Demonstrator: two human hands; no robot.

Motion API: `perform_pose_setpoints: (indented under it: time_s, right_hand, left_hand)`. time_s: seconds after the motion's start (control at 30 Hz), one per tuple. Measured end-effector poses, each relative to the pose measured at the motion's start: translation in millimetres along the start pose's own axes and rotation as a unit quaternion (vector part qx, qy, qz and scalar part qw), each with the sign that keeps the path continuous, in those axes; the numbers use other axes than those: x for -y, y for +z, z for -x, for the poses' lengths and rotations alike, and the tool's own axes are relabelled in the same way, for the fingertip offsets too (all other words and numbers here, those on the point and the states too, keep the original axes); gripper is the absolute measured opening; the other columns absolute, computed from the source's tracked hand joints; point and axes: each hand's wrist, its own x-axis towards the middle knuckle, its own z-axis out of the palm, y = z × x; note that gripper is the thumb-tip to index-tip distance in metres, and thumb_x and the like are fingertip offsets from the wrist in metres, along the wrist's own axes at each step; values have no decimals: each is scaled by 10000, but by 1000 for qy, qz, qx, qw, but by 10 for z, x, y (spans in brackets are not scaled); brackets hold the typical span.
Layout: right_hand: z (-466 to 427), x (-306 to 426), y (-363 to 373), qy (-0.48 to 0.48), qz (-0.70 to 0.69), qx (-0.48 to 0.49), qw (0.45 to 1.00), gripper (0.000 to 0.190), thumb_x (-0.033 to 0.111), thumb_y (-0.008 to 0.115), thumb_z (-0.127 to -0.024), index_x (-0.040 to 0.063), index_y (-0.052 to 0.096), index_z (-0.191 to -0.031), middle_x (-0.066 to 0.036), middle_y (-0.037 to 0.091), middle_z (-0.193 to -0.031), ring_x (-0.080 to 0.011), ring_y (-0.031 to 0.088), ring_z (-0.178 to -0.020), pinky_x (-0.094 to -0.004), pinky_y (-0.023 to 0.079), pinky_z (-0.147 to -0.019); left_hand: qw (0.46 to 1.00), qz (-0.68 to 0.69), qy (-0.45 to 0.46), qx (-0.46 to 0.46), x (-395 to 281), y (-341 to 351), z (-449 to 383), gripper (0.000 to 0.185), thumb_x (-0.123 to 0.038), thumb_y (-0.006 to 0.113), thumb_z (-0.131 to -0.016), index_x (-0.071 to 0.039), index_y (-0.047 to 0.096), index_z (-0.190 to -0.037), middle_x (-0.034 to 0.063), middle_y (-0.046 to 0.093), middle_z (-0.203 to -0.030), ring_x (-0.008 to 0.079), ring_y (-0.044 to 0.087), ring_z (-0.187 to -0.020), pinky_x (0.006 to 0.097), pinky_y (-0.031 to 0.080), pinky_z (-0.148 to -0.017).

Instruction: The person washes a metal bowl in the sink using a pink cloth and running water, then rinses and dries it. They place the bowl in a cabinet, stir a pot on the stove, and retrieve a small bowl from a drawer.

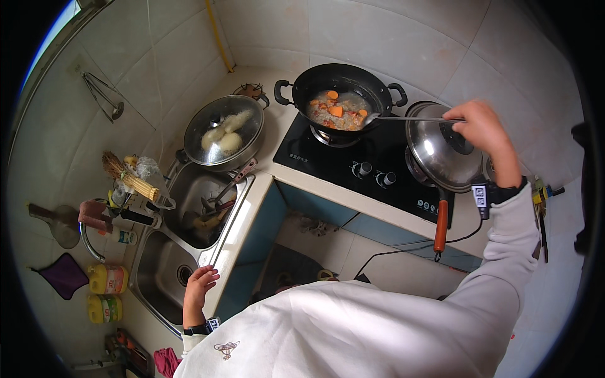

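Note:
My right hand (479,126) grips the handle of a metal spatula (401,118). The tool's head dips into a black two-handled wok (307,80) on the left burner. Inside the wok, orange carrot chunks (336,111) lie among browned pieces in bubbling liquid. Under my right forearm sits a second pan with a domed metal lid (437,141) and an orange-brown handle (441,227). My left hand (201,286) hovers by the front edge of the sink, fingers apart and holding nothing.
A black gas hob (326,153) fills the counter ahead. To its left stands a glass-lidded pot (260,137) with pale food inside. Utensils lie in the double sink's basin (168,201). Yellow bottles (106,279) line the left wall. A black cable (401,250) hangs from my right wrist.

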Motion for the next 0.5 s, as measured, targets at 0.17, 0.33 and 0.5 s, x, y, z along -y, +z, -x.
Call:
perform_pose_setpoints:
  time_s: [0.17,0.33,0.5]
  right_hand:
    - [-155,112,734,47,-2,-61,997,252,113,626,-785,145,688,-1027,-120,670,-976,-321,613,-949,-421,477,-845]
    - [-209,-41,989,111,-108,-108,982,265,193,603,-820,153,659,-1076,-135,661,-1004,-344,605,-965,-433,471,-841]
    - [-354,182,1571,145,-124,-135,972,193,184,574,-822,129,641,-994,-172,658,-910,-371,615,-906,-475,479,-779]
  left_hand:
    - [1000,-7,0,16,16,62,3,352,-155,583,-865,11,548,-1173,119,642,-1067,209,635,-968,310,484,-850]
    - [1000,-16,8,3,-18,120,62,341,-150,580,-868,9,551,-1169,117,642,-1068,206,634,-969,305,483,-848]
    - [1000,-13,18,16,128,241,204,321,-150,552,-893,2,542,-1175,126,641,-1068,232,630,-989,318,495,-833]
